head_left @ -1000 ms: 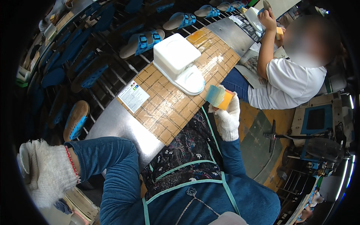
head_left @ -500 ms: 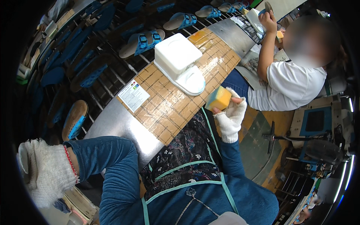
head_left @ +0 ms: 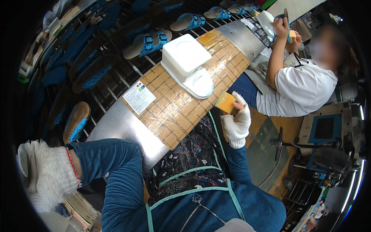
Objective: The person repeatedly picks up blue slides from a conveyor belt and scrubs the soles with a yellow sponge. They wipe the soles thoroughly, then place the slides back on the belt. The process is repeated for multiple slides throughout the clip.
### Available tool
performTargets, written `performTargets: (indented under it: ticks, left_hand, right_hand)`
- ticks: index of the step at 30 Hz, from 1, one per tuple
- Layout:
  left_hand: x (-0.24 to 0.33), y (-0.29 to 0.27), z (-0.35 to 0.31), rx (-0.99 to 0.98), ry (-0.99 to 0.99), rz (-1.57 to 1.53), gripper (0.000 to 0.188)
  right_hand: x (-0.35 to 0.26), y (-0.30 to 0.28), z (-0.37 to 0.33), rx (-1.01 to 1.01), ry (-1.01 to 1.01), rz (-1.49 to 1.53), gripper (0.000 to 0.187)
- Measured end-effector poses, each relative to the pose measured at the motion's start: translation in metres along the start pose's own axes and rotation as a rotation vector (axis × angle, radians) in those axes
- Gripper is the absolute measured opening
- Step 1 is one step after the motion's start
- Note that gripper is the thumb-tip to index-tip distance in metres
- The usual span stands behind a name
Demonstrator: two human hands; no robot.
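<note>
The right hand [head_left: 236, 123], in a fingerless white knit glove, has its grip closed on a yellow sponge block [head_left: 225, 102], pinched between thumb and fingers at the near edge of the worktop [head_left: 170, 112], just right of the white plastic container [head_left: 186, 63] that sits on the worktop's taped, tan-gridded part. A printed card [head_left: 139, 96] lies left of that container. The left hand [head_left: 44, 174], also in a white knit glove, is held out well to the left of the container, low beside the worktop; whether its grip is closed cannot be told. Beyond the container, blue sandals [head_left: 148, 40] lie on a dark rack. Right of it, another person [head_left: 297, 83] in a white shirt works with raised hands.
</note>
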State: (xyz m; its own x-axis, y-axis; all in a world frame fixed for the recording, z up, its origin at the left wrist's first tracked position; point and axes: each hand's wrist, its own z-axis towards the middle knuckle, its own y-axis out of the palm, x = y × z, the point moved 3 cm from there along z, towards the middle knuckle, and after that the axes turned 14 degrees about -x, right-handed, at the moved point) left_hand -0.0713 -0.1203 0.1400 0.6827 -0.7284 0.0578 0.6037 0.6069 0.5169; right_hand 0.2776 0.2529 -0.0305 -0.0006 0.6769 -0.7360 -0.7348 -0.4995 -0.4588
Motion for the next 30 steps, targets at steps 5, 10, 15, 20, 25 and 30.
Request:
performTargets:
  ticks: [5, 10, 15, 20, 25, 30]
  left_hand:
    - [0.003, -0.002, 0.000, -0.010, 0.015, 0.015, 0.051]
    - [0.006, -0.002, -0.002, -0.017, 0.023, 0.026, 0.051]
    - [0.008, -0.001, -0.011, -0.009, 0.028, 0.050, 0.051]
    - [0.002, 0.000, -0.024, -0.003, -0.004, 0.057, 0.051]
    - [-0.001, 0.001, -0.029, -0.002, -0.016, 0.063, 0.051]
    - [0.000, 0.000, -0.034, 0.004, -0.014, 0.067, 0.051]
  right_hand:
    - [-0.013, -0.001, 0.015, -0.036, 0.051, -0.257, 0.045]
    - [-0.009, 0.000, 0.043, -0.188, 0.018, -0.341, 0.048]
    - [-0.005, 0.003, 0.051, -0.287, -0.024, -0.465, 0.045]
    - [-0.011, 0.003, 0.050, -0.335, -0.057, -0.552, 0.046]
    - [-0.022, -0.005, 0.060, -0.503, -0.120, -0.684, 0.043]
    - [-0.026, -0.009, 0.068, -0.392, -0.134, -0.541, 0.042]
